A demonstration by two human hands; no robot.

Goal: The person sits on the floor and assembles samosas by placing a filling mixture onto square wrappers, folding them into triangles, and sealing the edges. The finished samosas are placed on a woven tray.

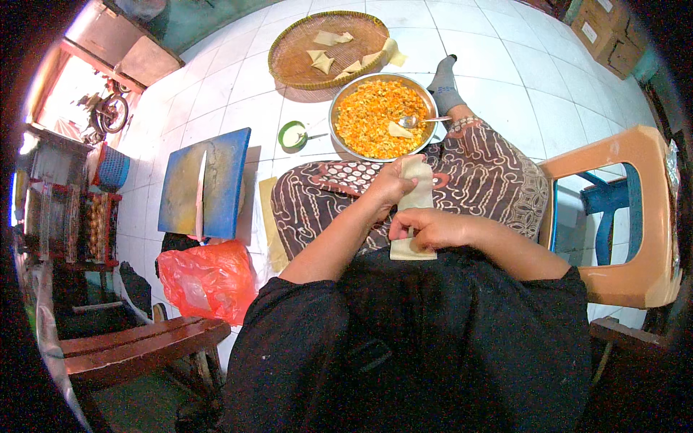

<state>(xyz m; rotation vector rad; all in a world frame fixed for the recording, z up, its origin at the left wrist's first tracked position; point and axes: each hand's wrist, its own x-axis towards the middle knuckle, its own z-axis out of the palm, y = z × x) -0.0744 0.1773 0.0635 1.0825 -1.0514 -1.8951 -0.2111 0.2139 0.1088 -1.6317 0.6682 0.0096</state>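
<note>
While seated over a white tiled floor (238, 86), holding one pale dough wrapper strip (416, 189) stretched lengthwise above a lap draped in brown patterned cloth (484, 173); left hand (393, 182) closed on the far end of the strip, fingers curled round its edge; right hand (426, 227) pinched shut on the near end, thumb and fingers pressing the strip where it folds toward the black shirt (433, 339); both hands close together, joined only by the strip. Just beyond the knees, a round metal bowl (339, 108) heaped with orange and yellow shredded filling (372, 108), a spoon (419, 120) lying in it and a folded wrapper piece (399, 130) resting on top. Farther out, touching the bowl's rim, a round woven tray (289, 54) bearing several folded parcels (323, 61). Beside the bowl on the left, a small green cup (292, 135) with white contents; further left, a blue cutting board (216, 180) with a knife (200, 191) laid along it; below that, a red plastic bag (209, 278). To the right, an orange plastic chair (635, 216); at lower left, a wooden bench (137, 346).
</note>
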